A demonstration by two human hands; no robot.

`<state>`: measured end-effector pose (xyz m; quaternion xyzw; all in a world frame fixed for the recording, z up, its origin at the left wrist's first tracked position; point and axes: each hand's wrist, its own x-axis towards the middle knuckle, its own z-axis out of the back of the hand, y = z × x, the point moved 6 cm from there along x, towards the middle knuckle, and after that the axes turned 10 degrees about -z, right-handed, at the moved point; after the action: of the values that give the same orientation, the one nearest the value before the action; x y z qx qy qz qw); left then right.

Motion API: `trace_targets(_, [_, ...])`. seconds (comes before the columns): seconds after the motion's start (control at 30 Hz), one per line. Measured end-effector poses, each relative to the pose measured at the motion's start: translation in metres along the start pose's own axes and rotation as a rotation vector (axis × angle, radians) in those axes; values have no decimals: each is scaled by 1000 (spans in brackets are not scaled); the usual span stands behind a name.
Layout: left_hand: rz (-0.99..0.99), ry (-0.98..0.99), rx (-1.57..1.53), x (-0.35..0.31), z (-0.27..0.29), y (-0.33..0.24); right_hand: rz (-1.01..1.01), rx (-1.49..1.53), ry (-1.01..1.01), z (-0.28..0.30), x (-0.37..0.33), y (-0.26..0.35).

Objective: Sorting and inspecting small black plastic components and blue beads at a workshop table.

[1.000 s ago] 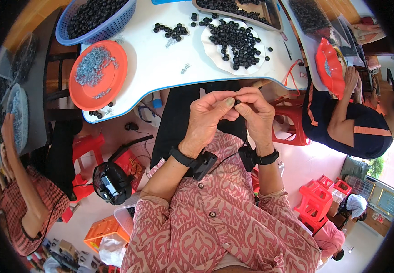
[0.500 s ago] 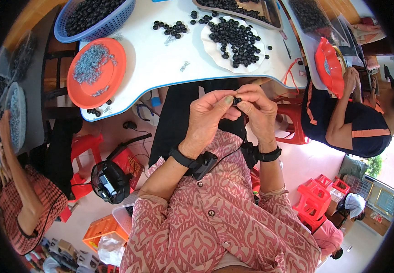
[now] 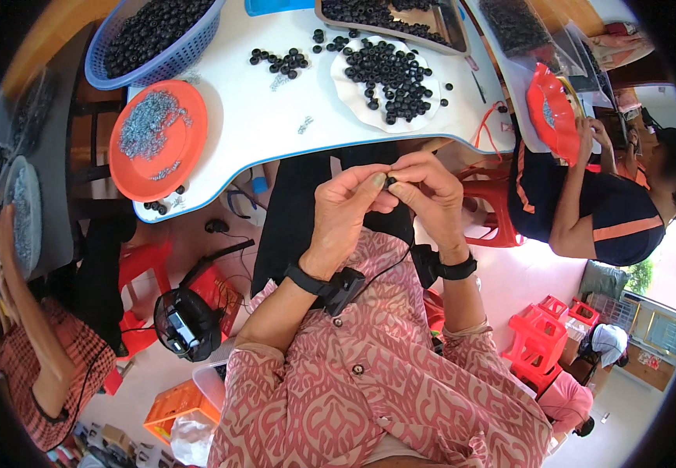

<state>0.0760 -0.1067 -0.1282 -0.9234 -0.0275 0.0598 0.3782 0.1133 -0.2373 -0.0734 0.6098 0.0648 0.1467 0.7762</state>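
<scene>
Both hands meet in front of my lap, just off the near edge of the white table [image 3: 252, 125]. Between their fingertips is a small round black piece [image 3: 390, 182], mostly covered by the fingers. My left hand [image 3: 344, 209] pinches it from the left with thumb and forefinger. From the other side my right hand [image 3: 429, 193] closes thumb and fingers on it too. Beyond them a scalloped white plate [image 3: 344, 97] carries many black ring-shaped pieces [image 3: 400, 74]. An orange-red plate [image 3: 186, 148] at left holds a heap of tiny pale blue-grey pieces [image 3: 149, 129].
A blue basket [image 3: 159, 72] and a metal tray [image 3: 451, 35], both with black pieces, stand at the back. Red stools [image 3: 537, 335] and an orange crate [image 3: 174, 405] are on the floor. Other people sit left and right, one by a red dish [image 3: 555, 117].
The whole view has shifted a little, so the table and plates sit slightly further left. My hands keep nearly the same pinch on the black piece, with only slight finger movement.
</scene>
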Motion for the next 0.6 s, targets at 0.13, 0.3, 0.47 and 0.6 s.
trace_targets(0.13, [17,-1,-22,1,-1,2,23,-105,-35,-2,0,5])
trace_targets(0.3, [-23,26,56,2,4,2,40,-225,-59,-9,-2,14])
trace_targets(0.47, [17,27,-17,5,6,-4,60,-219,-67,-13,-5,18])
trace_targets(0.6, [67,101,-219,7,2,-6,52,-59,-98,-12,-11,14])
